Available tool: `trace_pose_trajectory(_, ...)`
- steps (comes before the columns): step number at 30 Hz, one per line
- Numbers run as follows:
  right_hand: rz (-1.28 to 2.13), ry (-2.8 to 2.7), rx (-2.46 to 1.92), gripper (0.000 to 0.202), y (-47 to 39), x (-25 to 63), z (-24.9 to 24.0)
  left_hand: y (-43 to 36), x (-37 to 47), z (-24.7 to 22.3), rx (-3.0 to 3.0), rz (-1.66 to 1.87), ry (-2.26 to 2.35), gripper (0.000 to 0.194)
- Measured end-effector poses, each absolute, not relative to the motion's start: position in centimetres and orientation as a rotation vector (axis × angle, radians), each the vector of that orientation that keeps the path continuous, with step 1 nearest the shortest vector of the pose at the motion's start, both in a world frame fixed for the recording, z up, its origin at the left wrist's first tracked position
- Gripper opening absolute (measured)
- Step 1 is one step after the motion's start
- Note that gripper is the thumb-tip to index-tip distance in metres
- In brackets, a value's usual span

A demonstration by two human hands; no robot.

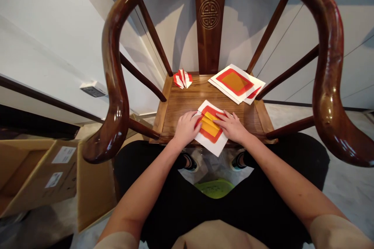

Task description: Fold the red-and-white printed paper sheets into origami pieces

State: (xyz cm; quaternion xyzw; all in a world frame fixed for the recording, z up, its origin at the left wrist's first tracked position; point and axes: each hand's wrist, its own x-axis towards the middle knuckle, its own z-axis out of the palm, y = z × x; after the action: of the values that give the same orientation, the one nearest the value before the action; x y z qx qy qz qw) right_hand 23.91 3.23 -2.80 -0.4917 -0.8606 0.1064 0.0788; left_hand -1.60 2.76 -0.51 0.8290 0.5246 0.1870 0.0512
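Note:
A square sheet of joss paper, white with a red square and a gold centre, lies creased on the wooden chair seat, its near corner jutting past the front edge. At its left side rests my left hand, fingers stretched out and touching the paper. My right hand lies over the right side, its fingers spread and their tips on the gold part. Beyond my left hand stands a folded red-and-white paper piece. A small stack of similar paper sheets sits at the seat's back right.
The chair's curved armrest wraps around the seat, with a carved back panel behind. An open cardboard box stands on the floor at left. Below the seat shows a green tub. A wall socket is at left.

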Motion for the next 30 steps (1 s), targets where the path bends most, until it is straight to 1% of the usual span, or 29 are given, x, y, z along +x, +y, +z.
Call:
trace_pose_trajectory(3, 0.352, -2.601, -1.442, 0.045, 3.2, 23.8, -2.6, 3.0, -1.8, -0.6, 2.548, 0.538, 1.585, 0.037)
trace_pose_trajectory(8, 0.305, -2.573, -1.452, 0.049, 3.3, 23.6, -3.1, 3.0, -1.9, -1.9, 2.622, 0.451, 1.538, 0.029)
trace_pose_trajectory(12, 0.227, -2.550, -1.458, 0.049, 3.5, 23.7, -3.9, 2.8, -1.9, -2.4, 2.624, 0.449, 1.561, 0.029)
trace_pose_trajectory(20, 0.115, -2.382, -1.494, 0.032, 3.6, 24.1, -4.2, 2.4, -2.1, -1.7, 2.599, 0.432, 1.541, 0.030)
trace_pose_trajectory(22, 0.102, -2.356, -1.508, 0.031, 3.8, 24.3, -4.2, 1.7, -2.1, -1.3, 2.642, 0.417, 1.439, 0.033)
trace_pose_trajectory(25, 0.119, -2.357, -1.507, 0.031, 4.2, 24.7, -4.0, 0.6, -1.7, -0.9, 2.666, 0.375, 1.298, 0.048)
trace_pose_trajectory(27, 0.143, -2.358, -1.485, 0.031, 4.0, 24.8, -3.6, 0.1, -1.4, -1.1, 2.645, 0.345, 1.299, 0.057)
trace_pose_trajectory(30, 0.147, -2.334, -1.413, 0.032, 3.1, 24.7, -2.8, -0.2, -1.2, -1.5, 2.627, 0.335, 1.398, 0.060)
